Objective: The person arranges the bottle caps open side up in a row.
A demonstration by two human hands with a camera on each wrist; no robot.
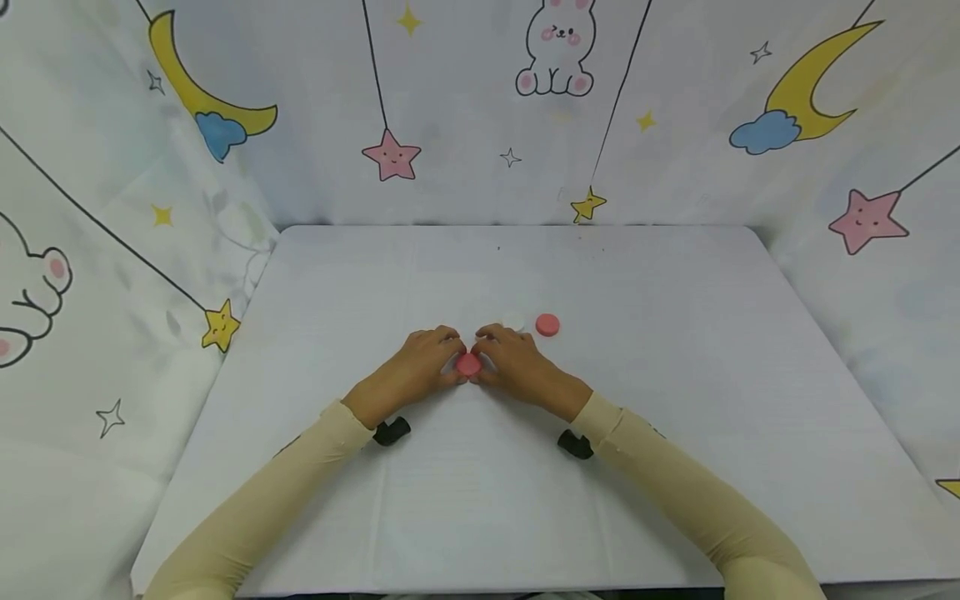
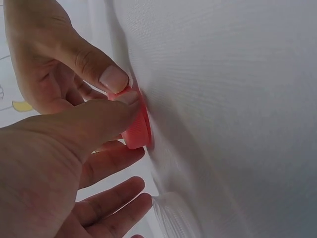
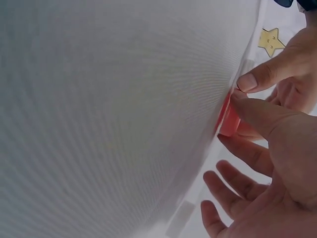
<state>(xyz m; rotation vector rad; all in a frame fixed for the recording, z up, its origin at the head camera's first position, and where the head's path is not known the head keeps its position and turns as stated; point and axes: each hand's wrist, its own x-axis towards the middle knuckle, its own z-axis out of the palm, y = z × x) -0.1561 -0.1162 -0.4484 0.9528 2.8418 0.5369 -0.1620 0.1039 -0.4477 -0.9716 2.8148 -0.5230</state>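
Both hands meet at the middle of the table (image 1: 675,400), which is covered with a white cloth. Between them lies a small pink cap (image 1: 468,364), flat on the cloth. The left hand (image 1: 422,360) comes from the left side and the right hand (image 1: 517,363) from the right, and their fingertips touch the cap from both sides.

In the left wrist view, the thumb of the left hand (image 2: 64,148) and the thumb of the right hand (image 2: 54,54) press together on the rim of the cap (image 2: 138,126), so the two thumb tips pinch it between them. The other fingers of the left hand are only lightly bent and spread under the cap, not closed around it. The right wrist view shows the same thing from the other side: the right hand (image 3: 277,168) has its thumb on the edge of the cap (image 3: 229,119), its other fingers are relaxed and apart, and the left hand (image 3: 287,74) puts a thumb tip just above.

A second pink cap (image 1: 547,324) lies on the cloth a little behind the right hand and to its right (near, but not touching). Beside it there is something pale, perhaps a clear small object, but the view is too weak to tell.

Behind the table hangs a curtain (image 1: 480,108) with printed moons, stars and a rabbit.
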